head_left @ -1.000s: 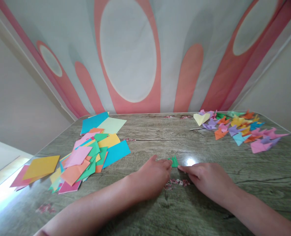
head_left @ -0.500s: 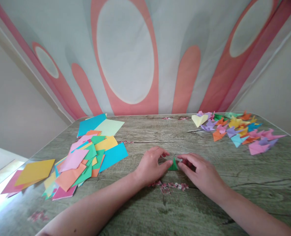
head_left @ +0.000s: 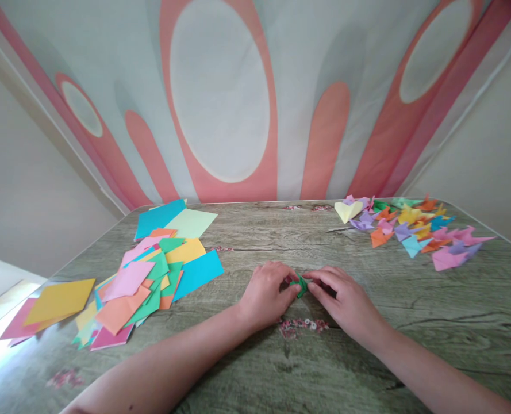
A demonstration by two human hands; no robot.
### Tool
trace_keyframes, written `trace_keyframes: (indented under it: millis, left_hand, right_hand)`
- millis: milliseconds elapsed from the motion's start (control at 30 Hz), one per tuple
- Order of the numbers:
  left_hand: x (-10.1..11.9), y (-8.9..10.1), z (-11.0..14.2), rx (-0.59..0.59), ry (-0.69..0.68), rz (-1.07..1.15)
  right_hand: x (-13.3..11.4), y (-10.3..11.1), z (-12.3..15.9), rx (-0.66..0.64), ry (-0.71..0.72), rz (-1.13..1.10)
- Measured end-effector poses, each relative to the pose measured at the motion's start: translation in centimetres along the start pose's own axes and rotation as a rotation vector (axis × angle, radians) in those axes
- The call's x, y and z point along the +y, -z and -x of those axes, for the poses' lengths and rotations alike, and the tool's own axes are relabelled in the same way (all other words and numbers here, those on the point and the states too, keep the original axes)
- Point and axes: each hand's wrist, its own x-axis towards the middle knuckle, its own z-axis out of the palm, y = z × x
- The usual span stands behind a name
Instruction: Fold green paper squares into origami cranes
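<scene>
A small piece of folded green paper (head_left: 299, 287) is between my two hands, just over the middle of the table. My left hand (head_left: 267, 293) pinches its left side between thumb and forefinger. On the other side, the thumb and forefinger of my right hand (head_left: 340, 296) close on its right edge. The fingertips and the paper's small size hide most of its folds. Both forearms reach in from the lower edge of the view.
On the left of the wood-grain table (head_left: 255, 368) lies a loose heap of coloured paper sheets (head_left: 130, 279). Many folded paper figures (head_left: 410, 230) crowd the far right, with a pale yellow paper heart (head_left: 348, 211) beside them. A patterned cloth (head_left: 221, 86) hangs behind the table.
The green paper stood as a pointed triangle between my fingers; now it looks turned and more compact. My right fingers have come in to the left and closed on it.
</scene>
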Motion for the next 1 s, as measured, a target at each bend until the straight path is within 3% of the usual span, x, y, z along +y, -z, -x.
trace_keyframes:
  millis: [567, 667, 833, 1000]
  left_hand:
    - [-0.3, 0.3, -0.5, -0.082, 0.03, 0.189]
    - [-0.5, 0.1, -0.3, -0.06, 0.011, 0.139]
    - [-0.3, -0.4, 0.1, -0.059, -0.055, 0.058]
    - [-0.1, -0.3, 0.1, -0.064, -0.119, -0.066]
  right_hand:
    - [-0.7, 0.0, 0.4, -0.081, 0.226, 0.116]
    - [-1.1, 0.2, 0.6, -0.085, 0.226, 0.116]
    - [-1.1, 0.0, 0.6, 0.039, 0.117, 0.057]
    - [-0.7, -0.3, 0.4, -0.024, 0.169, 0.119]
